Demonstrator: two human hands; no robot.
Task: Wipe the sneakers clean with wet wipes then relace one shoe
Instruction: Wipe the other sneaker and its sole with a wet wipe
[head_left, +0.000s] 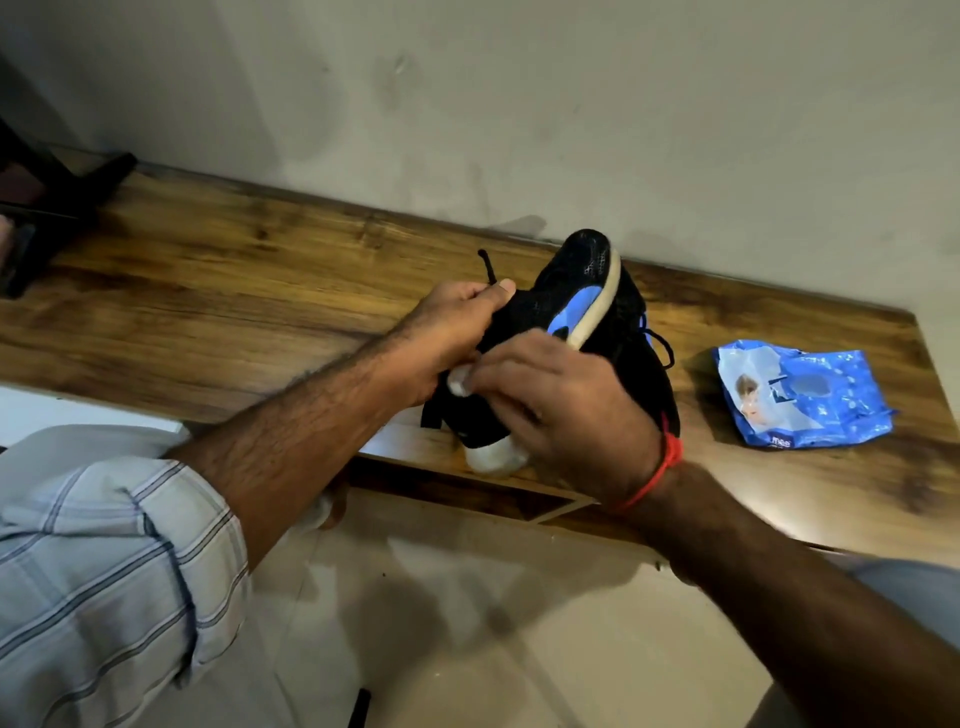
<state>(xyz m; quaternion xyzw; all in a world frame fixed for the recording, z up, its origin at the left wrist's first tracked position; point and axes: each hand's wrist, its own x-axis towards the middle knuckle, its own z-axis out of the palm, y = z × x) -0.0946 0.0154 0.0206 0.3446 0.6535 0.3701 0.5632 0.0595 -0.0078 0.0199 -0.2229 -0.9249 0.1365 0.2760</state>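
Wooden bench (218, 291) against pale wall. Black-and-blue sneaker (566, 291) held above bench centre, sole tilted up. Left hand (457, 332) grips it, fingers curled round upper, lace end at thumb. Right hand (561, 410) pinches white wipe (460, 378) against sneaker. Blue wipes pack (802, 392) at 3 o'clock, near.

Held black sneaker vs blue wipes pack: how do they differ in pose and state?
The black sneaker with blue panel and white sole is lifted and tilted, gripped by the left hand; the crumpled blue plastic wipes pack lies flat and untouched on the wooden shelf. Both are partly blue.
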